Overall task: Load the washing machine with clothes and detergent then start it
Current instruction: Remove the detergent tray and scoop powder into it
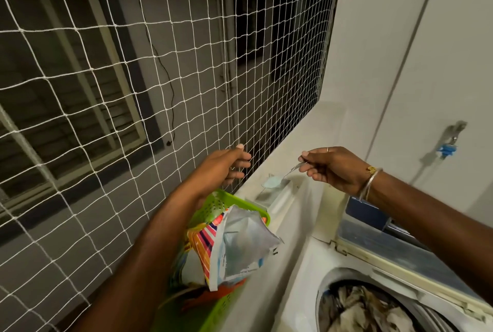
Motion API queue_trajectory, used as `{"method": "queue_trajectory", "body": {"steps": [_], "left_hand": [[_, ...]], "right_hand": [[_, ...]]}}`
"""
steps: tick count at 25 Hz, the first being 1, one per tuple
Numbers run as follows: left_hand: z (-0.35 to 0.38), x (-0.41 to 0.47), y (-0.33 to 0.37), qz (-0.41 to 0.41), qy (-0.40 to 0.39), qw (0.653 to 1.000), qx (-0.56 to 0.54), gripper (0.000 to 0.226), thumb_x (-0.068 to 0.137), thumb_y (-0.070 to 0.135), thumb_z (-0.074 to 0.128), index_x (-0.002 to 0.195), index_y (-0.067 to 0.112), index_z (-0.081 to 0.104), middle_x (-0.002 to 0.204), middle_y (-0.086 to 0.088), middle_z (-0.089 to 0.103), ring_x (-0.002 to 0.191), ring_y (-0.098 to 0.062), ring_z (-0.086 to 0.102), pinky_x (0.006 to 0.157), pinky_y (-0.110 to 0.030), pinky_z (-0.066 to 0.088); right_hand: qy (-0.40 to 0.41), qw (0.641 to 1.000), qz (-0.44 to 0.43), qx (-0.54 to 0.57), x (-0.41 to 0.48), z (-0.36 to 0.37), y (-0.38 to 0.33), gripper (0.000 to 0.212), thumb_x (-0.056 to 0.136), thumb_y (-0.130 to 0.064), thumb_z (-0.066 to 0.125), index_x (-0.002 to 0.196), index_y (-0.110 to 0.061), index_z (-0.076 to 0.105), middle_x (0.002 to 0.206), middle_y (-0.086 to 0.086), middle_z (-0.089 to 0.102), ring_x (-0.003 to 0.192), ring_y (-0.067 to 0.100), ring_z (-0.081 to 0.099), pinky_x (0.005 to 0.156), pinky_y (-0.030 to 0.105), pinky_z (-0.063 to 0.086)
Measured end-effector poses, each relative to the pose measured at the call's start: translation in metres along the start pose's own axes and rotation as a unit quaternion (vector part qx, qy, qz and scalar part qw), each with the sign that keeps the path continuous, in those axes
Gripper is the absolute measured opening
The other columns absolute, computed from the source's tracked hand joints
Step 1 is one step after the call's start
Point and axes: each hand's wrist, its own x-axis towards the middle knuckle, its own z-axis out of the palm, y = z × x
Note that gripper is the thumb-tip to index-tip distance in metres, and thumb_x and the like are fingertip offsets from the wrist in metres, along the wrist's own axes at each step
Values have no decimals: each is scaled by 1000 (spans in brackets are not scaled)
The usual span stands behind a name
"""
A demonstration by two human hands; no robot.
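My right hand (332, 167) pinches a metal spoon (289, 171) heaped with pale blue detergent powder, held over the open detergent drawer (278, 193) at the machine's back left corner. My left hand (226, 165) hovers near the net above the green basket, fingers loosely curled and holding nothing. An open detergent packet (237, 249) with bright stripes stands in the green basket (213, 203). The white top-loading washing machine (298, 278) has its drum (365, 310) full of crumpled clothes, and its lid (381, 235) is raised at the back.
A white rope net (133, 91) covers the opening on the left, with a dark window behind it. A white wall on the right carries a tap (450, 139) with a blue fitting. A white ledge (293, 129) runs behind the machine.
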Motion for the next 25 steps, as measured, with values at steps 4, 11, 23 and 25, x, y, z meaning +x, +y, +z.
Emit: {"method": "queue_trajectory", "body": {"steps": [4, 11, 23, 25], "left_hand": [[-4, -2, 1, 5, -8, 1000, -15, 38, 99, 49, 44, 110, 24, 70, 112, 1, 74, 99, -20, 66, 85, -34, 44], [-8, -7, 5, 13, -15, 1000, -23, 42, 101, 46, 42, 119, 18, 68, 117, -5, 72, 96, -19, 62, 83, -34, 42], [-21, -12, 4, 30, -65, 996, -52, 43, 102, 48, 39, 122, 22, 66, 116, 0, 73, 108, -22, 69, 100, -45, 50], [-21, -13, 3, 31, -65, 996, -48, 43, 101, 49, 39, 122, 22, 66, 116, 1, 73, 107, -21, 69, 99, -44, 51]], "right_hand": [[18, 1000, 18, -14, 36, -9, 17, 24, 91, -13, 66, 102, 7, 68, 84, 18, 68, 61, 17, 59, 53, 20, 54], [20, 992, 33, -118, 72, -15, 30, 23, 93, -15, 64, 98, 7, 68, 85, 22, 69, 59, 19, 59, 54, 24, 53], [-27, 962, -34, -269, 93, -17, 38, 14, 96, -6, 58, 94, 0, 70, 73, 13, 69, 59, 15, 60, 58, 23, 54], [-32, 958, -54, -280, 95, -22, 37, 13, 95, -6, 59, 94, -2, 71, 75, 13, 70, 62, 15, 62, 60, 23, 55]]}}
